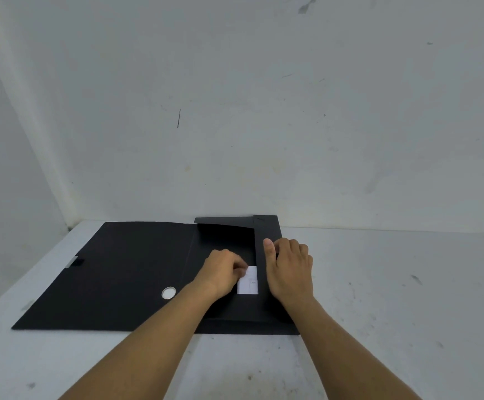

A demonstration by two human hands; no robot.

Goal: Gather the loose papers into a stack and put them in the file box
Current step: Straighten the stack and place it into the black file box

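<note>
Reaching in from 6 o'clock across the pale, scuffed table (379,298), with 2 bare forearms converging on the black file box (229,313) lying open at centre. Left hand (223,272) curled over the compartment, fingertips pinching the left edge of the white papers (248,281), apparently to seat the sheets flat against the box floor. Only a small patch of white on show between the hands, the rest covered by hand and flap, so no telling how many sheets make up the stack. Right hand (288,269) at 3 o'clock of the papers, thumb pressed on the inner face of the raised side flap (266,255) and fingers wrapped behind, gripping it, seemingly to hold the wall clear while the sheets go in. Stack already inside the compartment rather than loose on the table, judged nearly home, with the flaps and cover not yet closed. Out at 9 o'clock, the wide front cover (105,269) spread flat, leaving the compartment open from above, with its round finger hole (168,292) toward 8 o'clock and a small closure tab (75,261) at the far left edge. At 12 o'clock, the rear flap (223,220) folded up at the table's back edge, and beyond it the marked grey wall (235,96).
</note>
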